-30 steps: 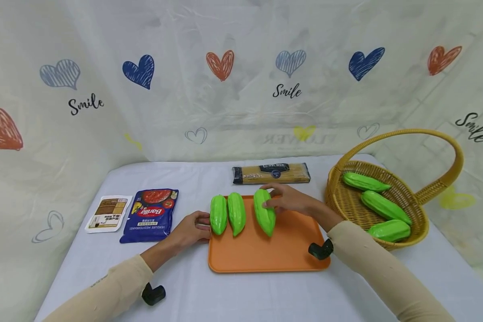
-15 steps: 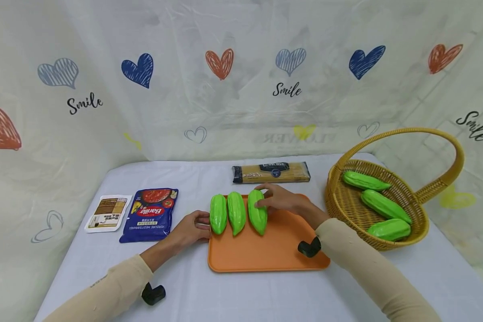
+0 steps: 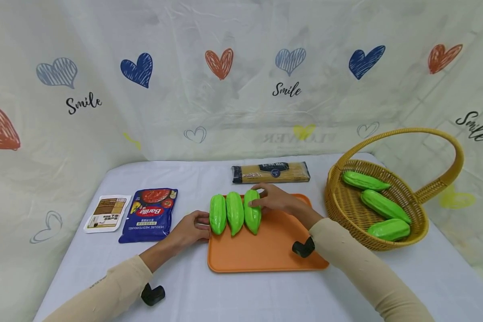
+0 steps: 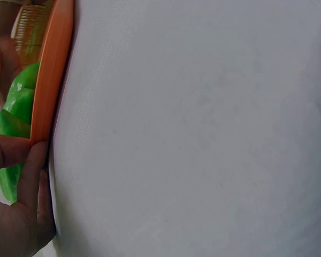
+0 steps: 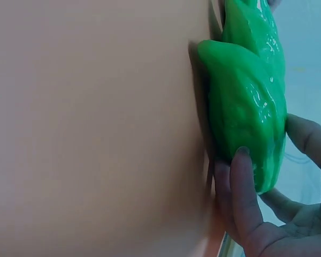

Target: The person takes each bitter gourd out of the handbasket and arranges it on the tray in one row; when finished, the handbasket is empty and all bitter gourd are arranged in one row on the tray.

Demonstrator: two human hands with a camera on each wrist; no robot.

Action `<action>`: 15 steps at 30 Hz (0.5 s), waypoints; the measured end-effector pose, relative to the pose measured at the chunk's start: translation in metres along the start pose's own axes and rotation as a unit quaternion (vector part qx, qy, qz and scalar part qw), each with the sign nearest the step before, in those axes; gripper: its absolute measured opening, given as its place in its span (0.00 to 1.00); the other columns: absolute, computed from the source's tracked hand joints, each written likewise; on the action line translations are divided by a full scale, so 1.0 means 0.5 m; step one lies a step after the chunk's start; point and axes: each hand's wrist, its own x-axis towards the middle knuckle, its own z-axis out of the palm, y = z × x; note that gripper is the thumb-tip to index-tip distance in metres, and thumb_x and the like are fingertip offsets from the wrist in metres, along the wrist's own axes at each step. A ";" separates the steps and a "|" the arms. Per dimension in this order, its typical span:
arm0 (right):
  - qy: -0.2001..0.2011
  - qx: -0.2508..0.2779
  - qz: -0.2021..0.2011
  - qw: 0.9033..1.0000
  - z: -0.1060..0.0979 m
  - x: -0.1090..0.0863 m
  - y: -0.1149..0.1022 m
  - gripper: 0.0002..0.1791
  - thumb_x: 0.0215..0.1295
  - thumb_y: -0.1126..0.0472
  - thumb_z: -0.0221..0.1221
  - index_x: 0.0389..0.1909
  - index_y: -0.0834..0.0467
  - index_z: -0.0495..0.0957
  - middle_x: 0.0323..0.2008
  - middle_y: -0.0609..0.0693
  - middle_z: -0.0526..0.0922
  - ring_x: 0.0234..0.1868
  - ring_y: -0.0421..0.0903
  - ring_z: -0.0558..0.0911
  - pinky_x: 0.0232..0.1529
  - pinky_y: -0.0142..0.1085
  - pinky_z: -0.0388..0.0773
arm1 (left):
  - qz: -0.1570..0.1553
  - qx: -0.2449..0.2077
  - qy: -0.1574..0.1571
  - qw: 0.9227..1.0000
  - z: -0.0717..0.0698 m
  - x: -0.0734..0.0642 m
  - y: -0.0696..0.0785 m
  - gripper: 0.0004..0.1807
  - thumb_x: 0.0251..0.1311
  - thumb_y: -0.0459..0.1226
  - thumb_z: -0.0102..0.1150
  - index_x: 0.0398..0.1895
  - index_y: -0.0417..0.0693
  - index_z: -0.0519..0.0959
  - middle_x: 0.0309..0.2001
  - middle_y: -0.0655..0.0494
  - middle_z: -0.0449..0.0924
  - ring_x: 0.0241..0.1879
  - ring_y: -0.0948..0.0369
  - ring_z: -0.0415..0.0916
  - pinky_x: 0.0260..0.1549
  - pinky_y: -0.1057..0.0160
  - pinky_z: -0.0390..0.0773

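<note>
the pale sheet with hearts (image 3: 241, 103) hangs at the back and is the biggest thing. in front of it is the table (image 3: 245, 295), which is white on top. the brown basket (image 3: 335, 210) sits at the right end with its handle up. the flat orange tray (image 3: 273, 257) lies in the middle. a blue pack (image 3: 150, 214) lies off to the left, a noodle pack (image 3: 271, 173) lies behind the tray, and a small white pack (image 3: 107, 213) is next to the blue one.

the job looks about half done. the left green vegetable (image 3: 218, 214), the middle green vegetable (image 3: 235, 213) and the right green vegetable (image 3: 252, 217) make a row on the tray. three more vegetables (image 3: 385, 206) lie in the basket, so those look like what is left.

the left hand (image 3: 193, 228) pinches the tray's side with its thumb and a finger, and it has no vegetable. the right hand (image 3: 271, 197) holds the far end of the right green vegetable. its fingers (image 5: 245, 193) bend around that end, and the pointy end sticks out toward the person. it is hard to tell if this one touches the middle one.
</note>
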 end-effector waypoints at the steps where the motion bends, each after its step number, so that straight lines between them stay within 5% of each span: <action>1: 0.000 0.000 -0.001 1.000 0.000 0.000 0.000 0.39 0.68 0.53 0.64 0.75 0.58 0.59 0.62 0.67 0.74 0.49 0.52 0.85 0.49 0.44 0.86 | 0.001 0.000 0.000 1.000 0.000 0.000 0.000 0.35 0.51 0.26 0.66 0.66 0.34 0.67 0.56 0.40 0.74 0.50 0.53 0.79 0.44 0.57 0.87; 15: 0.002 -0.006 0.006 1.000 0.001 0.002 -0.001 0.41 0.67 0.50 0.65 0.75 0.57 0.58 0.61 0.67 0.74 0.46 0.51 0.86 0.48 0.44 0.86 | -0.004 0.010 0.004 1.000 0.000 0.001 0.001 0.35 0.52 0.27 0.66 0.66 0.35 0.68 0.56 0.41 0.74 0.50 0.54 0.80 0.44 0.58 0.87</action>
